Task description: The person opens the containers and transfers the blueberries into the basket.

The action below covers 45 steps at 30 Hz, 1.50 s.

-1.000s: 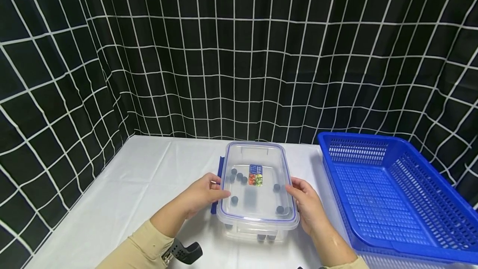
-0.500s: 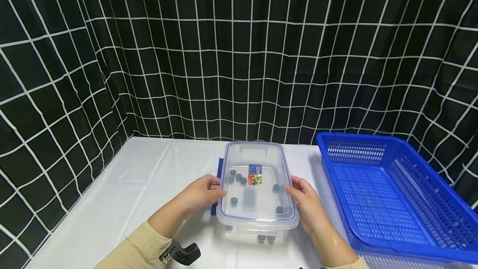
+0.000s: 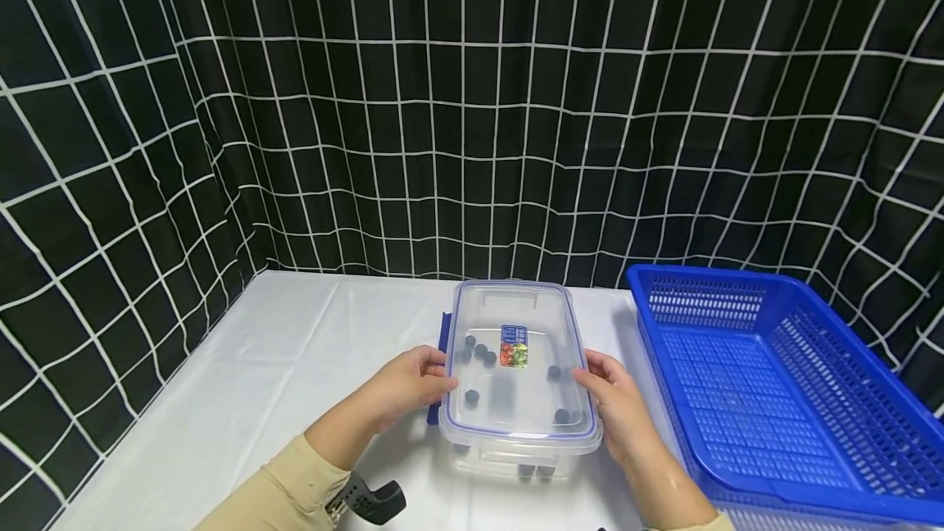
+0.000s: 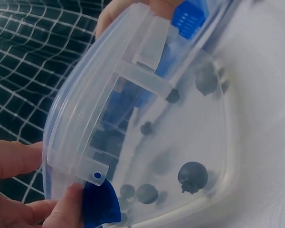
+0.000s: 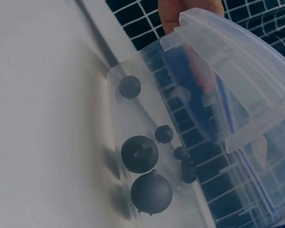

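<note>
Black grid curtains back your white desk (image 3: 280, 367). At lower centre, your left hand (image 3: 410, 388) and right hand (image 3: 618, 400) each curl fingers round a side of the clear lidded box (image 3: 516, 375) of blueberries (image 3: 472, 396). It has shifted slightly right since a second ago, toward the blue basket (image 3: 782, 383).

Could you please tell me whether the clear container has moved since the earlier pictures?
Yes: the clear container has shifted slightly right, toward the blue basket.
</note>
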Each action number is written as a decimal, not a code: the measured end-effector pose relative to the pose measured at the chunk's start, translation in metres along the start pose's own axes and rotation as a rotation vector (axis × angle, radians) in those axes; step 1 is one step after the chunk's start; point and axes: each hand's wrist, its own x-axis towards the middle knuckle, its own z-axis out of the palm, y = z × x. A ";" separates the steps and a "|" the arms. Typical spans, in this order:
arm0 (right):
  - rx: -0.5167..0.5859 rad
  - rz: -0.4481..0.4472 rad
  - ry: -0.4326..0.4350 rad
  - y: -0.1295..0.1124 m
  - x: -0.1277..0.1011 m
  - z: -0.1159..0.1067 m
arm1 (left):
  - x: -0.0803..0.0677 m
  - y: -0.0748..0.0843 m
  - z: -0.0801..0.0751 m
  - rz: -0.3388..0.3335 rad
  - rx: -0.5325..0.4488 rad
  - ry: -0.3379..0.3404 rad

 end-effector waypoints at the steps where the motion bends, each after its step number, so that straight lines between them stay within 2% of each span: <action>1: -0.002 0.001 0.000 0.000 0.000 -0.001 | 0.000 0.001 0.001 0.002 0.009 0.002; 11: 0.000 0.001 -0.032 -0.006 -0.001 -0.004 | -0.003 0.009 0.000 -0.066 -0.032 -0.024; 17: -0.011 -0.009 -0.032 -0.008 -0.002 -0.005 | -0.006 0.015 0.002 -0.091 -0.004 -0.023; 25: -0.042 -0.031 -0.018 -0.014 -0.004 -0.005 | -0.010 0.020 0.002 -0.075 0.026 -0.043; 32: -0.120 -0.091 0.007 -0.020 -0.008 -0.005 | -0.010 0.023 -0.001 0.025 0.104 0.014; 39: -0.226 -0.131 0.004 -0.031 -0.010 -0.004 | -0.010 0.027 -0.005 -0.026 0.012 0.009; 45: -0.296 -0.137 -0.033 -0.038 -0.009 -0.004 | -0.013 0.029 -0.014 -0.015 0.009 0.024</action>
